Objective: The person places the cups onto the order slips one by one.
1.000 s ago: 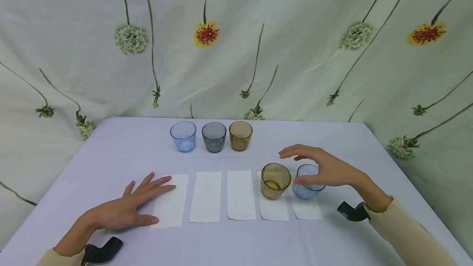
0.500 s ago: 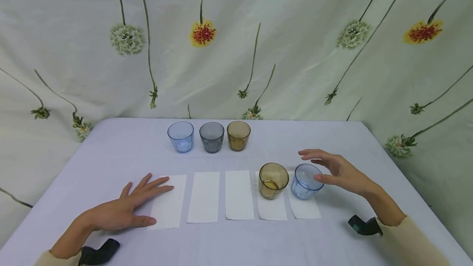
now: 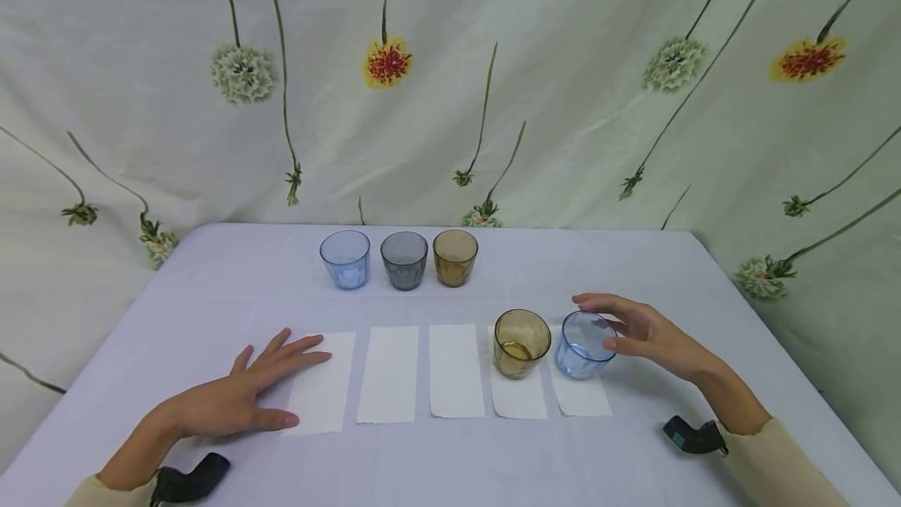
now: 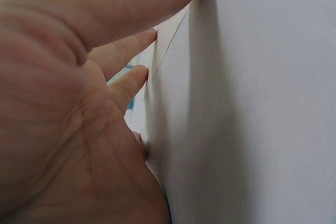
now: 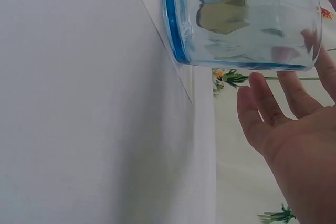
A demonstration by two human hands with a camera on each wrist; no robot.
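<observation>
My left hand (image 3: 228, 401) rests on the white tablecloth with fingers spread, its fingertips at the leftmost white paper strip (image 3: 320, 390). In the left wrist view its palm (image 4: 84, 145) stands off the cloth. A clear blue glass (image 3: 583, 354) stands upright on the rightmost strip. Close around its right side is my right hand (image 3: 651, 339), thumb at the near side and fingers behind the rim. In the right wrist view, the fingers (image 5: 255, 106) are loosely bent beside the blue glass (image 5: 236, 30), some with a visible gap; contact is unclear. An amber glass (image 3: 519, 354) stands just left on the neighbouring strip.
Along the table's back stand another blue glass (image 3: 345, 260), a grey glass (image 3: 404, 263) and another amber glass (image 3: 455, 258). Between the hands lie more paper strips, such as the middle strip (image 3: 456, 374). A flowered curtain (image 3: 563, 84) hangs behind the table.
My right hand has moved right, from above the amber and blue glasses to the blue glass's right side, and come slightly closer to it. The left hand and the glasses stay put.
</observation>
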